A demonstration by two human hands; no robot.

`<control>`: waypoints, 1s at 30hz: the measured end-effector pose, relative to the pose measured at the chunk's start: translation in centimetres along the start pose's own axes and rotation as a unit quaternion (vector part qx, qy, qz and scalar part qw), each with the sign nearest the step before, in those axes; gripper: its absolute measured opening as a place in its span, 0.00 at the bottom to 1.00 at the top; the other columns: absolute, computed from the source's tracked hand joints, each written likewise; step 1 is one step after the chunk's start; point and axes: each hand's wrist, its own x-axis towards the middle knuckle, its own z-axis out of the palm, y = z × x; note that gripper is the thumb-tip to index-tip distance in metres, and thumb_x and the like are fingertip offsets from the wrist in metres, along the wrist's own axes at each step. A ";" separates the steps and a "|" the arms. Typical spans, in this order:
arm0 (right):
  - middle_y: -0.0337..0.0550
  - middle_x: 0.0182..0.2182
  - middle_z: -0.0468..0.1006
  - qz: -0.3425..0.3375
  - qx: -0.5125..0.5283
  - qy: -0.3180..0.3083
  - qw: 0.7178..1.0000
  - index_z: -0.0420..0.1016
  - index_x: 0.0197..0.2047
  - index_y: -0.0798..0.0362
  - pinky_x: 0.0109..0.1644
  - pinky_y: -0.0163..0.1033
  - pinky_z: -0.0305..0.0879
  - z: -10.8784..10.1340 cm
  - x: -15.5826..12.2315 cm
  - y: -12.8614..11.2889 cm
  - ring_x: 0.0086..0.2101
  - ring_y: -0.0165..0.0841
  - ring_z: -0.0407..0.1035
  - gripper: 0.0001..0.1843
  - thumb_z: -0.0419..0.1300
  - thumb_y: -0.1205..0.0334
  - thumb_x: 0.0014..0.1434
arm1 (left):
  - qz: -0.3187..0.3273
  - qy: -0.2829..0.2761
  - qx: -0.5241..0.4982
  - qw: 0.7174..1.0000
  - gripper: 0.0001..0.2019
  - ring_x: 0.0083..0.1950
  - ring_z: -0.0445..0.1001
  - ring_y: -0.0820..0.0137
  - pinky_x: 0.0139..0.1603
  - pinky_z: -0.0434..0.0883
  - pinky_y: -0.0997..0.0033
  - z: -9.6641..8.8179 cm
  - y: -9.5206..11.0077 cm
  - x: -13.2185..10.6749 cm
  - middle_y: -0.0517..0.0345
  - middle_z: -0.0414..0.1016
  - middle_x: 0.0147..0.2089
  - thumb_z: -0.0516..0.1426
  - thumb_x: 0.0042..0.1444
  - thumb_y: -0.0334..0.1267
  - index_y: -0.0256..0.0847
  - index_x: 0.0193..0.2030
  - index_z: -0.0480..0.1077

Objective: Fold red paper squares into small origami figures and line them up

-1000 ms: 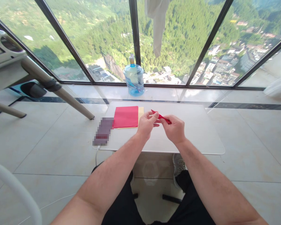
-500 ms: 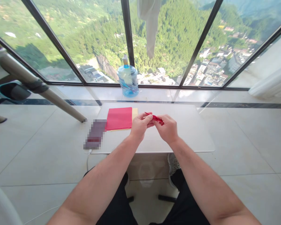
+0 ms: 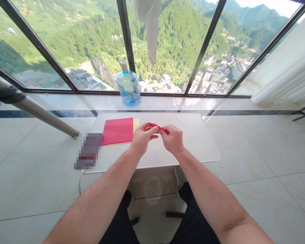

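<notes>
A small folded red paper (image 3: pixel 158 127) is pinched between both of my hands above the low white table (image 3: pixel 195 135). My left hand (image 3: pixel 141 138) grips its left end with thumb and fingers. My right hand (image 3: pixel 173 139) grips its right end. To the left of my left hand lies a stack of paper sheets (image 3: pixel 118 131), red on top with a pale yellow sheet showing at its right edge.
A blurred dark flat object (image 3: pixel 88 155) lies on the table's left corner, with a white cable hanging below. A blue water jug (image 3: pixel 128 85) stands by the floor-to-ceiling window. A beige slanted pole (image 3: pixel 35 110) crosses at left. White cloth (image 3: pixel 149 23) hangs above.
The view has swung rightward and slightly up, so everything sits further left in frame. Both hands keep hold of the folded red paper, working its ends; the stack has not moved.
</notes>
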 end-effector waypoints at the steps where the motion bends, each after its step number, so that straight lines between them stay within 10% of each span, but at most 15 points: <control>1: 0.39 0.28 0.79 0.019 0.016 -0.003 1.000 0.80 0.31 0.50 0.37 0.37 0.66 -0.1 0.0 -0.1 0.30 0.32 0.71 0.07 0.62 0.61 0.60 | -0.001 -0.020 0.000 1.000 0.15 0.36 0.77 0.71 0.37 0.72 0.72 -0.1 0.1 0.1 0.57 0.78 0.33 0.71 0.41 0.39 0.37 0.34 0.74; 18: 0.38 0.20 0.77 0.180 0.143 -0.056 0.971 0.82 0.33 0.53 0.28 0.37 0.67 -0.6 0.2 -0.7 0.22 0.32 0.70 0.12 0.67 0.53 0.52 | 0.034 -0.021 -0.009 0.999 0.13 0.27 0.70 0.74 0.31 0.67 0.72 -0.3 0.1 0.5 0.58 0.73 0.24 0.70 0.43 0.43 0.36 0.28 0.76; 30: 0.43 0.40 0.84 -0.044 -0.008 -0.012 0.999 0.80 0.49 0.49 0.45 0.42 0.75 0.1 -0.8 0.1 0.37 0.35 0.78 0.13 0.60 0.60 0.62 | 0.008 0.015 -0.016 1.000 0.16 0.36 0.80 0.67 0.39 0.75 0.68 -0.7 0.9 -0.2 0.52 0.81 0.36 0.68 0.48 0.44 0.37 0.40 0.75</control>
